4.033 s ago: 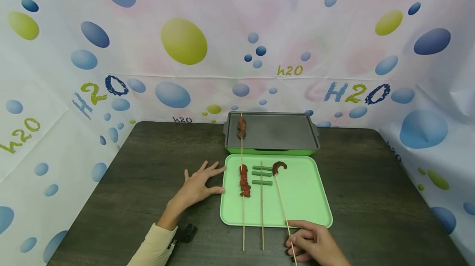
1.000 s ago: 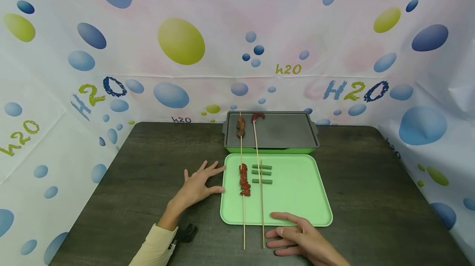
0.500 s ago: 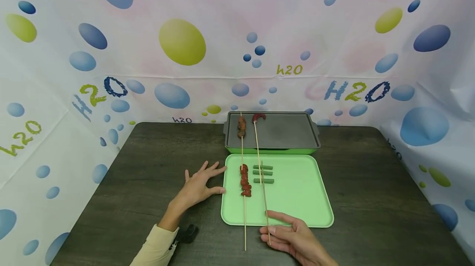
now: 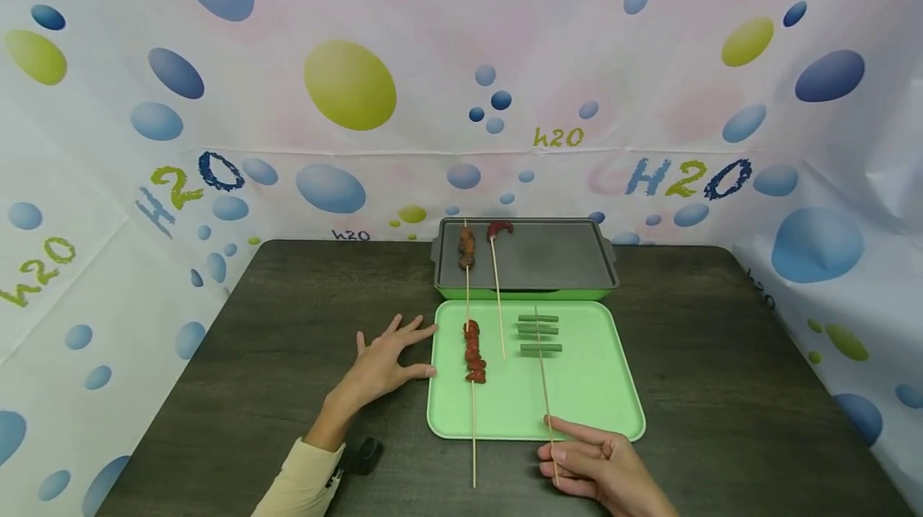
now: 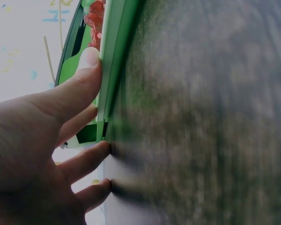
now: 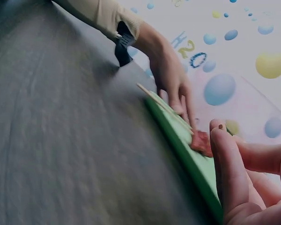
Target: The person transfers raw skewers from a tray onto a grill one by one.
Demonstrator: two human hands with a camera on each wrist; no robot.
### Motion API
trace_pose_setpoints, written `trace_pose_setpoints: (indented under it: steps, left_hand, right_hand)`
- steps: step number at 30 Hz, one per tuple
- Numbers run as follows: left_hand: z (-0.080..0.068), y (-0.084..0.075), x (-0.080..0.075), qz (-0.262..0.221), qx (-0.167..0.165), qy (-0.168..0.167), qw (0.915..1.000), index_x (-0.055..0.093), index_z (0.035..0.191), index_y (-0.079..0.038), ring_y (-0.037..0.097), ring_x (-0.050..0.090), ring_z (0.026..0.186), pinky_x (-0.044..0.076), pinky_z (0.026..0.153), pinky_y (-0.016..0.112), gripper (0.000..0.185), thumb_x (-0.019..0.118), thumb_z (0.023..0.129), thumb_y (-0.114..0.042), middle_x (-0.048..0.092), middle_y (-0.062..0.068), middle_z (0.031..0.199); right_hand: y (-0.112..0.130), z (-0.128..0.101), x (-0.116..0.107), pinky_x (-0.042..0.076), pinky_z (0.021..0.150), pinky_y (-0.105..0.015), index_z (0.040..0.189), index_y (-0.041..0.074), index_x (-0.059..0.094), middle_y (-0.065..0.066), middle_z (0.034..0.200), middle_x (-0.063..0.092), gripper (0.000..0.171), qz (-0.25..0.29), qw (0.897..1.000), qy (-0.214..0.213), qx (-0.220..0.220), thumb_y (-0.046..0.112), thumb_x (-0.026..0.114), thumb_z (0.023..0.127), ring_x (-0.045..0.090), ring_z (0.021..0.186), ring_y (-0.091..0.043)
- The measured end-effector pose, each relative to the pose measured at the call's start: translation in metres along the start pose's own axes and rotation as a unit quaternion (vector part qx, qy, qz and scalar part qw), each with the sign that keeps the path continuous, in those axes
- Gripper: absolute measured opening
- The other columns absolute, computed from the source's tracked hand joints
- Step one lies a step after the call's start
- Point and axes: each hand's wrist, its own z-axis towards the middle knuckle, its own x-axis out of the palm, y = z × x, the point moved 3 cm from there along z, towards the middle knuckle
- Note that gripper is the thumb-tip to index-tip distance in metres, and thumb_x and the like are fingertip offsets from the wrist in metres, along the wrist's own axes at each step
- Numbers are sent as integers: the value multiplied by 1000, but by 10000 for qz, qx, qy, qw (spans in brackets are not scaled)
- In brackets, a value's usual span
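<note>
My right hand (image 4: 602, 465) pinches the lower end of a skewer threaded with several green stick-shaped pieces (image 4: 539, 332), held over the light green tray (image 4: 591, 389). In the right wrist view, the stick's end shows between thumb and fingers. My left hand (image 4: 378, 365) has its fingers spread, with thumb and fingertips at the tray's left edge; in the left wrist view the thumb (image 5: 86, 70) rests on the rim. On the tray's left part lies a skewer of red meat-like chunks (image 4: 473, 353), its stick reaching past the front edge.
Behind the tray stands a dark grey griddle (image 4: 555, 256) with a green base. On it rest a skewer of brown chunks (image 4: 466, 248) and a skewer with a curled dark red piece (image 4: 499, 229), their sticks reaching over the tray. A patterned cloth (image 4: 404, 12) hangs behind the dark table (image 4: 303, 284).
The skewer with the curled piece has gone from my right hand onto the griddle. That hand then took the green skewer and shifted it right. My left hand stays put.
</note>
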Motion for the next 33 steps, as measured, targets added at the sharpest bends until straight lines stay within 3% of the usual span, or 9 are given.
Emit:
trace_pose_setpoints:
  steps: [5, 11, 21, 33]
  left_hand:
    - [-3, 3, -2, 19, -27, -20, 10000, 53, 153, -26, 41, 19, 154, -5, 103, 87, 76, 81, 85, -43, 38, 10, 163]
    - [-5, 6, -1, -20, -103, -1, 9999, 53, 153, -26, 40, 19, 154, -5, 103, 86, 76, 81, 84, -43, 38, 9, 163]
    - [-3, 2, 1, -102, -9, 14, 9999, 53, 153, -25, 42, 20, 153, -5, 103, 87, 76, 81, 85, -43, 38, 10, 162]
    - [0, 0, -1, -69, -9, 27, 10000, 53, 153, -25, 41, 19, 154, -6, 103, 87, 77, 81, 84, -42, 37, 9, 163]
  right_hand:
    - [21, -5, -4, 58, 88, -36, 149, 3, 53, -19, 117, 74, 50, -672, 9963, -350, -399, 3, 64, 101, 75, 103, -25]
    - [50, 14, -2, 61, 82, -39, 145, -11, 49, -22, 114, 74, 56, -1559, 9795, -975, -823, 9, 72, 98, 75, 100, -30]
    - [86, 61, -19, 59, 87, -35, 148, -12, 44, -15, 118, 74, 61, -1373, 9778, -1325, -872, 13, 70, 99, 74, 104, -23]
    - [117, 99, -28, 60, 84, -32, 144, -16, 48, -11, 107, 77, 52, -1360, 9711, -1611, -1120, 4, 67, 100, 76, 95, -17]
